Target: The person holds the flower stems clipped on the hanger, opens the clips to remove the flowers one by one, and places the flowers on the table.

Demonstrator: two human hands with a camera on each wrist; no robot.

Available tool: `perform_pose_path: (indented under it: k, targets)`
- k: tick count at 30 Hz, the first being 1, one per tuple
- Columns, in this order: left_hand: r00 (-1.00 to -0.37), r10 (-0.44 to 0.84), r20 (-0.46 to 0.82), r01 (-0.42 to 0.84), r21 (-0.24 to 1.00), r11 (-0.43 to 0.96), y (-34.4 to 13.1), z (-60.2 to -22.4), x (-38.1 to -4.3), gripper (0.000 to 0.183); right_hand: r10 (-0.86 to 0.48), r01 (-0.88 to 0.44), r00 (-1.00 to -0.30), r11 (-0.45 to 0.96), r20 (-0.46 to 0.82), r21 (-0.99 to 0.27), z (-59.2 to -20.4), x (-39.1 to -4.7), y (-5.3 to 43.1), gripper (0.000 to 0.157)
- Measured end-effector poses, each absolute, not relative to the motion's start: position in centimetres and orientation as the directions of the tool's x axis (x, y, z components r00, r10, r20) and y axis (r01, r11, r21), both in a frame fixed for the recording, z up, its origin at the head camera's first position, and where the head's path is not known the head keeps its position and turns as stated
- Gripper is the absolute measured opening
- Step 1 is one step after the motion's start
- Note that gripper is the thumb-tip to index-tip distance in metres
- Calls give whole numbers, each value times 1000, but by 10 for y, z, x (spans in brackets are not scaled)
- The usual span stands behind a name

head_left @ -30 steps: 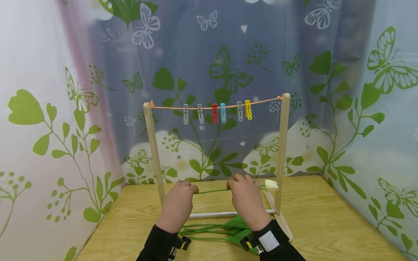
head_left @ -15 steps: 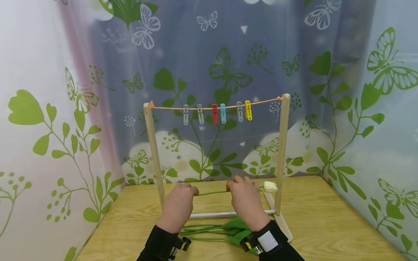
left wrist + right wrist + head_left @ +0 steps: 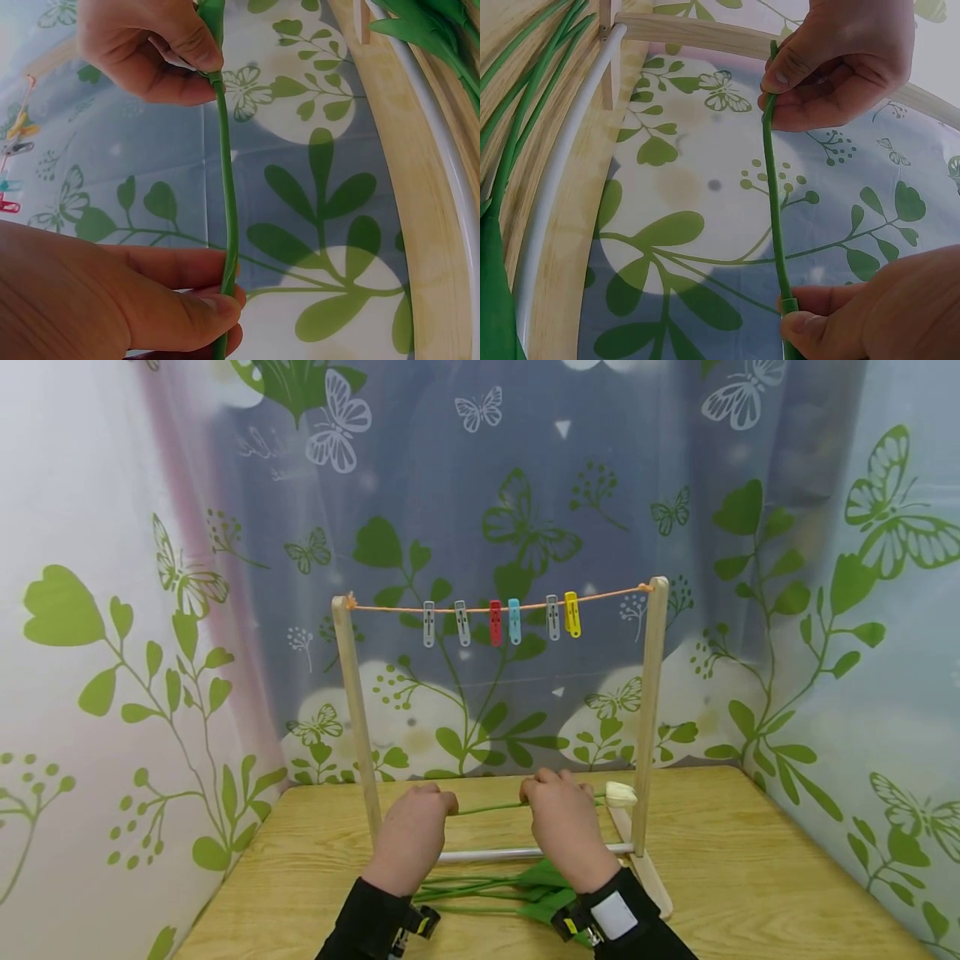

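Note:
A white tulip (image 3: 620, 794) on a long green stem (image 3: 227, 172) is held sideways inside the wooden frame, its bloom towards the right post. My left hand (image 3: 412, 835) pinches the stem near its lower end between thumb and fingers. Further up, my right hand (image 3: 566, 822) pinches it at the leaf base, hiding part of the leaf in the head view. Both wrist views show the stem running slightly bent from one hand to the other. Several more green stems with leaves (image 3: 465, 887) lie on the table under my wrists, their blooms hidden.
The wooden frame (image 3: 652, 693) carries an orange cord (image 3: 390, 608) with grey, red, light-blue and yellow clothespins (image 3: 496, 623). A white bar (image 3: 495, 855) joins its feet near the wooden table (image 3: 757, 860). Printed curtains (image 3: 420, 485) stand behind and at both sides.
The tulip and my right hand have sunk slightly, the bloom drifting a little left. My left hand has hardly moved, and both grips stay the same.

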State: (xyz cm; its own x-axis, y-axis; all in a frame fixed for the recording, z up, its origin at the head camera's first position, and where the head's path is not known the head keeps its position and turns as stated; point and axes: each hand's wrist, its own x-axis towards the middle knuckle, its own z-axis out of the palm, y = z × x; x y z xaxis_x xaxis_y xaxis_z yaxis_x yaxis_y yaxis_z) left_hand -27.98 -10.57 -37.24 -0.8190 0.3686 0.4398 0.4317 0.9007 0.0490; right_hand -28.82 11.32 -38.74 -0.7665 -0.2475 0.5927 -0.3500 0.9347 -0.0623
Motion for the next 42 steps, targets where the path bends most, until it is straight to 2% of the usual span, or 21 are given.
perform_pose_path:
  k: [42]
  targets:
    - [-836,422,350,468,54,882,-108,-381,-284,23,-261,-339,-839,937,477,-85,-391,-287,109,23]
